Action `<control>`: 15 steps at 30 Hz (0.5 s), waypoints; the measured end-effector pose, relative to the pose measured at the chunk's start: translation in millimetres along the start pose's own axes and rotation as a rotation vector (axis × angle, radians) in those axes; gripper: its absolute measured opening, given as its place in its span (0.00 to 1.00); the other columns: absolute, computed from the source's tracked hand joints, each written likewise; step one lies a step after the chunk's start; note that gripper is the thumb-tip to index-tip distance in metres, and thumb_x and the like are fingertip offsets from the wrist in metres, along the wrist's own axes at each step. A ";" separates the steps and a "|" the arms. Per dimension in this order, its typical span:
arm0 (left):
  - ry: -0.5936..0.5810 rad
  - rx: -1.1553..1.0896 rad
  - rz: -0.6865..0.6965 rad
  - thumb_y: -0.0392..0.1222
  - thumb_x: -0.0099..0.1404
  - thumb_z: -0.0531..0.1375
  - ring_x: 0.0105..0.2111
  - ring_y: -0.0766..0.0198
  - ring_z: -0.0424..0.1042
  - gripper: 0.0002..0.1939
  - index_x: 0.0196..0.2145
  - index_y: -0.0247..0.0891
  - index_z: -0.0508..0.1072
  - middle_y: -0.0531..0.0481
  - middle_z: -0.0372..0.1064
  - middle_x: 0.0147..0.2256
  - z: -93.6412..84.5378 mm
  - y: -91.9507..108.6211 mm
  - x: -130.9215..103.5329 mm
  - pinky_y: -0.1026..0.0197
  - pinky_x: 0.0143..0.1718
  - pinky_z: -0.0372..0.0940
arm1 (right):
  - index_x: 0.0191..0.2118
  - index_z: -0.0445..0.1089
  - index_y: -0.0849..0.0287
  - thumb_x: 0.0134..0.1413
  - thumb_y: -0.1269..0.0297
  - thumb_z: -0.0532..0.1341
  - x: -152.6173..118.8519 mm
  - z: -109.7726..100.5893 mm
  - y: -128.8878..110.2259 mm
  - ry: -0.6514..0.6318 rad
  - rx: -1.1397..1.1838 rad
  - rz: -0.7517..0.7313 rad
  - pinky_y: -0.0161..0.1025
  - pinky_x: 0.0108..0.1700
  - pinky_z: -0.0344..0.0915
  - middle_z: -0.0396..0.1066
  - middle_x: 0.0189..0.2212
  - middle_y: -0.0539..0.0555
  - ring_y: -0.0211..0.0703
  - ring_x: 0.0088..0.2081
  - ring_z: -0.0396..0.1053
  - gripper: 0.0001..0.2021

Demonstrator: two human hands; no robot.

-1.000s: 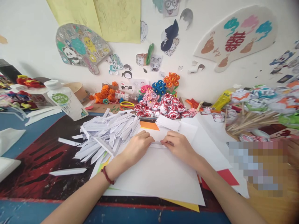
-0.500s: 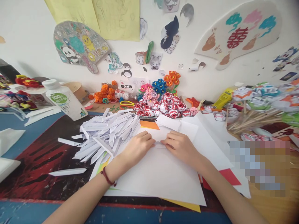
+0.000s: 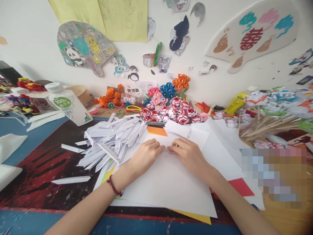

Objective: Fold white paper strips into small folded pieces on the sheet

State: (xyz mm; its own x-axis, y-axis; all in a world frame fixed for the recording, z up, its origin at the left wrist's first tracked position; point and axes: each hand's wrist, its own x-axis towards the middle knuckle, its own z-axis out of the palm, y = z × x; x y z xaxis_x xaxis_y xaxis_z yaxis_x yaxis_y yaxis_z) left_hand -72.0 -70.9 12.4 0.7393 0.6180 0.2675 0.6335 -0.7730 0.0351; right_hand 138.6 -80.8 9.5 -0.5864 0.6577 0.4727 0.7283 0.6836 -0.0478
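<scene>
My left hand (image 3: pixel 148 152) rests on a large white sheet (image 3: pixel 168 186), its fingers curled together near the top of the sheet. Close to its right is my right hand (image 3: pixel 187 152), also with fingers bent and pressed together; a small gap parts the fingertips. A small piece of white paper seems to lie between the fingertips, but it barely shows against the sheet. To the left of my left hand lies a heap of folded white paper strips (image 3: pixel 117 137). An orange paper (image 3: pixel 157 131) and a small white paper stack (image 3: pixel 177 128) lie just beyond the hands.
A white bottle (image 3: pixel 69 104) stands at the back left. Red and white paper flowers (image 3: pixel 181 112) line the wall, with blue and orange ones behind. Wooden sticks (image 3: pixel 269 127) bearing paper flowers lie at the right. A loose folded strip (image 3: pixel 71 180) is at the left.
Both hands stay at the same spot, the fingertips slightly shifted. The pale folded strip seen between them earlier is now hardly visible. The view has moved slightly.
</scene>
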 end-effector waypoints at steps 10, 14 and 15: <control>-0.033 0.082 0.094 0.36 0.70 0.50 0.37 0.59 0.63 0.09 0.38 0.34 0.69 0.46 0.65 0.34 -4.8 0.6 -0.8 0.58 0.36 0.61 | 0.33 0.72 0.62 0.64 0.73 0.52 -0.5 0.8 0.0 -0.017 -0.110 -0.111 0.39 0.31 0.53 0.64 0.24 0.53 0.41 0.29 0.60 0.13; -0.036 0.152 0.129 0.34 0.70 0.50 0.35 0.59 0.63 0.09 0.35 0.33 0.68 0.45 0.65 0.33 -3.6 1.8 -0.6 0.57 0.34 0.61 | 0.31 0.71 0.63 0.63 0.74 0.53 0.7 -2.6 -2.3 -0.046 -0.160 -0.148 0.40 0.31 0.54 0.65 0.25 0.53 0.40 0.29 0.60 0.12; -0.036 0.166 0.131 0.34 0.70 0.50 0.34 0.59 0.63 0.09 0.35 0.33 0.68 0.45 0.65 0.32 -3.6 2.0 -0.6 0.57 0.33 0.61 | 0.31 0.71 0.63 0.62 0.75 0.54 0.9 -3.3 -2.8 -0.052 -0.166 -0.153 0.40 0.31 0.54 0.65 0.25 0.53 0.41 0.29 0.60 0.11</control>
State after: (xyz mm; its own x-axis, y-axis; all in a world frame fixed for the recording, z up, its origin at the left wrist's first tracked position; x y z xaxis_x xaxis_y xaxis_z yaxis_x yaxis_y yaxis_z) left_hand -72.0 -73.3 15.8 0.8236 0.5207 0.2249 0.5581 -0.8147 -0.1575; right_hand 137.2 -83.2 13.0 -0.7088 0.5686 0.4174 0.6753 0.7179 0.1689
